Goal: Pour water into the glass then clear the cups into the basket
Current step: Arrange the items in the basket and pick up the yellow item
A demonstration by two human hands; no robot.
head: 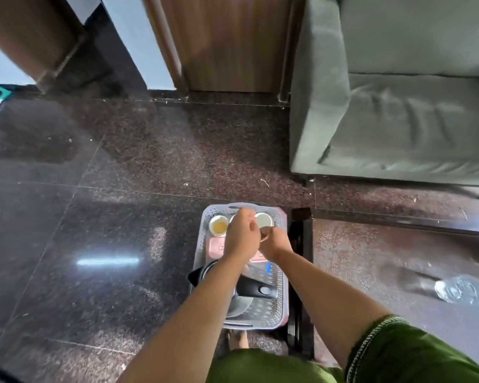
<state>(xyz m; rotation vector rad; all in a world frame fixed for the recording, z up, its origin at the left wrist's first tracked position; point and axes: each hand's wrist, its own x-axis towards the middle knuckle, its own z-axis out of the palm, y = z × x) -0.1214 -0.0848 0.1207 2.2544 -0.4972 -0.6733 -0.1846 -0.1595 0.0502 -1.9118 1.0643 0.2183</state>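
Note:
A pale perforated plastic basket (281,275) stands on the dark floor beside a glass table. At its far end sit a small white cup (218,225) with yellowish liquid and another white cup (263,218). My left hand (242,234) hangs over the far end with fingers curled down onto a third cup (232,217), of which only a bit of rim shows. Close to its right, my right hand (275,241) pinches a small white cup (264,235) just above the basket. A clear glass (461,292) stands on the glass table (371,244) at the right.
A black kettle (253,288) lies in the near half of the basket, and a pink box (214,247) sits in the middle. A green-grey sofa (398,120) fills the far right. The table's dark frame (302,244) runs right beside the basket.

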